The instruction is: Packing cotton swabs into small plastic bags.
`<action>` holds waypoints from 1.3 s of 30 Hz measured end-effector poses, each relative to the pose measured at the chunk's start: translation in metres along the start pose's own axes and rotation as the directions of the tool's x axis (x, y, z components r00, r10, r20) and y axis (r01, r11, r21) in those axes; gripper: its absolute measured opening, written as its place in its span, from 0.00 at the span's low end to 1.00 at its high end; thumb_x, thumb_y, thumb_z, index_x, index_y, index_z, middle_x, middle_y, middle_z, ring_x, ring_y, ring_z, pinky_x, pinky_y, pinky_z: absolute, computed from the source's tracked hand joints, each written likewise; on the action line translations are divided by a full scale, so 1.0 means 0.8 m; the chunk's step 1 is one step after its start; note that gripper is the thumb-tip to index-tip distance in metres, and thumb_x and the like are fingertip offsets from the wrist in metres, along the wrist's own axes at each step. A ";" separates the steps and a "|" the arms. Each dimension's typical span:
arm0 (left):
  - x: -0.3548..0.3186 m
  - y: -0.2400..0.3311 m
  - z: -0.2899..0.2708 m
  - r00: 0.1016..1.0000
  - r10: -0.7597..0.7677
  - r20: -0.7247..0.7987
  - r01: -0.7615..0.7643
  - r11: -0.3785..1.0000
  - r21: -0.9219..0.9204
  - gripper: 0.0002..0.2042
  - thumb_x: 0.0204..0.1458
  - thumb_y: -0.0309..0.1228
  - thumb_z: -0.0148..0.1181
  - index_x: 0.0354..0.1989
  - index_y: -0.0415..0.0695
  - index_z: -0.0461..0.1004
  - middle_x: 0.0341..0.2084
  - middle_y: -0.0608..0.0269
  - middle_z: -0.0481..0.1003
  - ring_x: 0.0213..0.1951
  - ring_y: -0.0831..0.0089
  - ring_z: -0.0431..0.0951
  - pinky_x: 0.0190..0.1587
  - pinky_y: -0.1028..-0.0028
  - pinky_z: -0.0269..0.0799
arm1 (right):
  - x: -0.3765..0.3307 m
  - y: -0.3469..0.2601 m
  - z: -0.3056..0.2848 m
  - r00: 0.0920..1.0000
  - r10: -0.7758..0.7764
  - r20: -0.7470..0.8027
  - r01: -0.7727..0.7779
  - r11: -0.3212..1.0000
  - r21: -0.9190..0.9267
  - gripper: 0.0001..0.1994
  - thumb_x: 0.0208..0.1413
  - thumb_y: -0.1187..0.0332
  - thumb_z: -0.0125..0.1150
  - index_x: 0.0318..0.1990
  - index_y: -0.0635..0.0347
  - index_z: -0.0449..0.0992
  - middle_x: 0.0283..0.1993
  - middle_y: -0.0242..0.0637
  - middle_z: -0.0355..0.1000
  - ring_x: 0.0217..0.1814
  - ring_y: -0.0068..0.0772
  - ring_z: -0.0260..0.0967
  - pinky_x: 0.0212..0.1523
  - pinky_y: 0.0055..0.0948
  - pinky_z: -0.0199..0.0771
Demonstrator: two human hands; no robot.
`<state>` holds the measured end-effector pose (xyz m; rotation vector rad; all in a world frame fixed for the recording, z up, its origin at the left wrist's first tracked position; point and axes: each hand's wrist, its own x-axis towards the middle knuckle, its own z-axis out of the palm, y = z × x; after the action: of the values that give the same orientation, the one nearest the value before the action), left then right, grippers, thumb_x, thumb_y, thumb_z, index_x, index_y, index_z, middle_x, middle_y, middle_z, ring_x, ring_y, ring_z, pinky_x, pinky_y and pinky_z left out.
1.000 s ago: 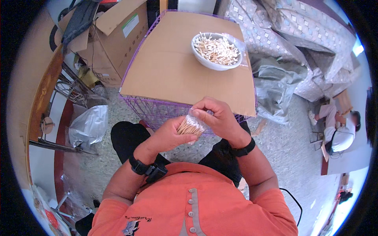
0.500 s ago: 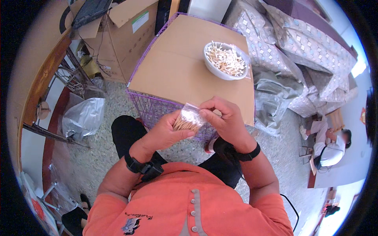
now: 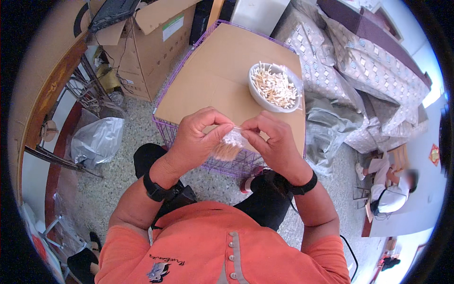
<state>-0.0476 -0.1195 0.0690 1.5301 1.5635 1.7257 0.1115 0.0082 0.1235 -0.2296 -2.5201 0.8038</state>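
Note:
Both hands hold a small clear plastic bag of cotton swabs (image 3: pixel 230 144) in front of my chest. My left hand (image 3: pixel 196 139) pinches the bag's top edge from the left, and my right hand (image 3: pixel 270 139) pinches it from the right. The swabs' wooden sticks hang down inside the bag. Beyond the hands, a white bowl (image 3: pixel 257 94) heaped with loose cotton swabs (image 3: pixel 275 86) stands on a cardboard sheet (image 3: pixel 222 80) laid over a purple wire basket (image 3: pixel 236 163).
An open cardboard box (image 3: pixel 149 45) stands at the back left, a silvery plastic bag (image 3: pixel 97 139) lies on the speckled floor at left. Patterned bedding (image 3: pixel 350 61) and grey plastic wrap (image 3: pixel 324 130) lie to the right. Another person (image 3: pixel 390 187) sits at the far right.
The bag has turned so its opening is up and the sticks hang down. Both hands now pinch its top edge, and the view has tilted slightly.

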 end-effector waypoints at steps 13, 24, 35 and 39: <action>0.009 0.000 0.001 0.953 -0.238 0.187 0.288 0.900 -0.327 0.14 0.54 0.24 0.62 0.49 0.36 0.73 0.41 0.63 0.76 0.44 0.78 0.75 0.47 0.77 0.72 | 0.015 0.010 -0.027 0.994 -0.109 -0.011 0.109 0.994 0.027 0.03 0.53 0.71 0.61 0.32 0.60 0.75 0.30 0.41 0.70 0.34 0.44 0.70 0.35 0.36 0.70; 0.104 0.011 -0.029 0.900 -0.254 0.354 0.299 0.951 -0.077 0.26 0.50 0.22 0.63 0.59 0.39 0.64 0.48 0.60 0.74 0.47 0.77 0.75 0.49 0.73 0.74 | 0.028 0.026 -0.053 0.991 -0.092 -0.095 0.101 0.990 0.100 0.10 0.54 0.70 0.60 0.43 0.59 0.74 0.36 0.40 0.70 0.39 0.42 0.70 0.40 0.37 0.70; 0.429 -0.095 -0.016 0.954 -0.213 0.211 0.278 0.890 -0.361 0.17 0.57 0.29 0.59 0.52 0.36 0.67 0.42 0.59 0.75 0.40 0.72 0.79 0.41 0.68 0.79 | 0.045 0.096 0.069 0.656 -0.620 0.430 0.488 0.783 0.385 0.07 0.56 0.70 0.53 0.36 0.65 0.70 0.38 0.44 0.67 0.44 0.47 0.67 0.43 0.41 0.68; 0.508 -0.134 0.044 0.901 -0.305 0.308 0.378 0.901 -0.215 0.16 0.59 0.35 0.59 0.49 0.36 0.69 0.36 0.62 0.77 0.34 0.74 0.79 0.37 0.68 0.78 | 0.051 0.157 0.090 0.673 -0.622 0.401 0.480 0.779 0.403 0.07 0.54 0.69 0.53 0.32 0.65 0.68 0.37 0.45 0.67 0.42 0.48 0.66 0.42 0.44 0.67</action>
<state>-0.2016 0.2627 0.1576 1.2055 1.3056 1.3988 0.0421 0.0865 0.0150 0.9455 -2.6554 1.0128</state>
